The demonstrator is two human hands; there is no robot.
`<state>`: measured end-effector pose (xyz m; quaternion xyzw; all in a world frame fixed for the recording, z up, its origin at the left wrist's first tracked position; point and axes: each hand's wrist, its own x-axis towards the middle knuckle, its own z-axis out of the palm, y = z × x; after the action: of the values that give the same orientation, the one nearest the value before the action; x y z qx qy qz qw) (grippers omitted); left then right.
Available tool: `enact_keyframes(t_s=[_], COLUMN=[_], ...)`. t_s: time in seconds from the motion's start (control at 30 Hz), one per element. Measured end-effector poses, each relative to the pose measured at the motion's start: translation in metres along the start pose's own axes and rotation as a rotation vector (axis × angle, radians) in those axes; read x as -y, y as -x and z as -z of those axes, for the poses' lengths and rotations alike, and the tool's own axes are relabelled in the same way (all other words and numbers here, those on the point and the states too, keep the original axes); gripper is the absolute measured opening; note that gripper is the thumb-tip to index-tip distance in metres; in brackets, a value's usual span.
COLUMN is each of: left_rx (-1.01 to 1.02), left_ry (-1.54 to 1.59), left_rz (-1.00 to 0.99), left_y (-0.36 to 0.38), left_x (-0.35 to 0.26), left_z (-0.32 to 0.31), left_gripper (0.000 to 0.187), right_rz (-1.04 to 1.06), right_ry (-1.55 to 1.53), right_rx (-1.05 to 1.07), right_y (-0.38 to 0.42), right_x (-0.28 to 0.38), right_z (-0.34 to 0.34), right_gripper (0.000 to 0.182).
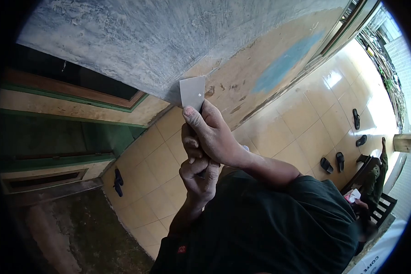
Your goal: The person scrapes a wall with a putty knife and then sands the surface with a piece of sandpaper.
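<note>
Our right hand grips a flat grey plate between thumb and fingers, while our left hand curls just below it, closed on something we cannot make out. The plate's straight far edge overlaps the rough grey wall near its corner, contact unclear. Beyond us, tiled floor opens rightward to scattered black sandals and a bench.

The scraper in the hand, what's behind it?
The wall shows behind the scraper: gray on the left, tan on the right. I can't see the spot it covers.
</note>
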<state>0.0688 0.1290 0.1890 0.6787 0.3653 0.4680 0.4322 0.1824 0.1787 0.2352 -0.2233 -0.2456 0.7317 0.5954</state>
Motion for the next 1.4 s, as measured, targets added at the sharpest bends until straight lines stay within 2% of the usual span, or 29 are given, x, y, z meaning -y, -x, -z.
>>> enact_keyframes(t_s=[0.13,0.2,0.27,0.33,0.5,0.57,0.6,0.63,0.73,0.77,0.87,0.9,0.93,1.0,1.13,1.2,1.23,1.27,1.33,1.37,1.4], left_rx=[-0.002,-0.053,-0.003,0.034,0.016,0.013,-0.037,-0.029,-0.048,-0.078,-0.078,-0.037,-0.001,0.064,0.024,-0.028,0.017,0.004,-0.008,0.001,-0.03], left_ry=[0.038,0.118,-0.015,0.052,0.071,0.057,0.087,0.095,0.166,0.213,0.211,0.226,0.204,0.247,0.33,0.384,0.406,0.428,0.525,0.529,0.53], left_rz=[-0.018,-0.023,-0.039,-0.029,-0.031,-0.016,0.086,0.105,0.146,0.18,0.16,0.149,0.163,0.171,0.139,0.107,0.016,0.002,0.096,0.021,0.012], left_y=[0.003,0.002,-0.001,-0.007,-0.004,-0.006,-0.008,-0.01,0.001,0.003,-0.004,-0.011,-0.017,-0.024,-0.016,-0.007,-0.003,-0.003,-0.003,-0.002,0.003], left_x=[-0.005,-0.009,0.004,0.006,-0.009,-0.004,-0.001,-0.003,-0.013,-0.016,-0.02,-0.019,-0.015,-0.009,0.002,0.013,0.025,0.024,0.023,0.031,0.041], left_z=[0.003,-0.002,-0.001,-0.002,-0.002,-0.004,-0.009,-0.008,-0.002,-0.001,-0.012,-0.015,-0.016,-0.015,-0.02,-0.028,-0.032,-0.037,-0.045,-0.047,-0.051], left_gripper=[0.031,0.031,0.031,0.03,0.03,0.03,0.028,0.029,0.03,0.031,0.031,0.032,0.033,0.034,0.033,0.032,0.024,0.024,0.023,0.022,0.022], right_rz=[0.068,-0.031,-0.028,0.036,0.021,0.028,0.033,0.031,0.047,-0.002,-0.023,0.111,0.081,0.132,0.196,0.154,0.25,0.249,0.093,0.013,-0.005], right_ry=[-0.004,0.019,0.01,-0.047,0.048,0.01,-0.022,-0.033,0.029,-0.037,0.041,0.066,0.007,0.1,0.212,0.436,0.54,0.568,0.523,0.401,0.414], right_rx=[-0.021,0.012,-0.01,-0.02,-0.007,-0.012,-0.021,-0.015,-0.066,-0.034,-0.06,-0.042,-0.066,-0.114,-0.082,-0.134,-0.099,-0.092,-0.076,0.012,0.036], right_y=[0.001,0.002,0.0,0.0,0.002,0.002,0.001,0.0,0.001,0.003,0.003,0.0,0.0,-0.005,-0.002,0.005,0.002,0.003,0.005,0.005,0.005], right_x=[-0.009,-0.009,0.003,0.007,-0.006,0.004,0.009,0.012,-0.004,-0.009,-0.002,0.001,0.008,0.01,0.004,0.005,-0.002,-0.002,0.006,0.013,0.019], right_z=[-0.003,-0.002,0.0,0.003,-0.005,0.004,0.008,0.01,-0.001,-0.004,0.004,0.008,0.011,0.017,0.014,0.015,0.026,0.031,0.038,0.041,0.043], right_gripper=[0.026,0.026,0.026,0.026,0.027,0.026,0.026,0.026,0.025,0.024,0.025,0.026,0.026,0.026,0.027,0.027,0.027,0.027,0.031,0.031,0.031])
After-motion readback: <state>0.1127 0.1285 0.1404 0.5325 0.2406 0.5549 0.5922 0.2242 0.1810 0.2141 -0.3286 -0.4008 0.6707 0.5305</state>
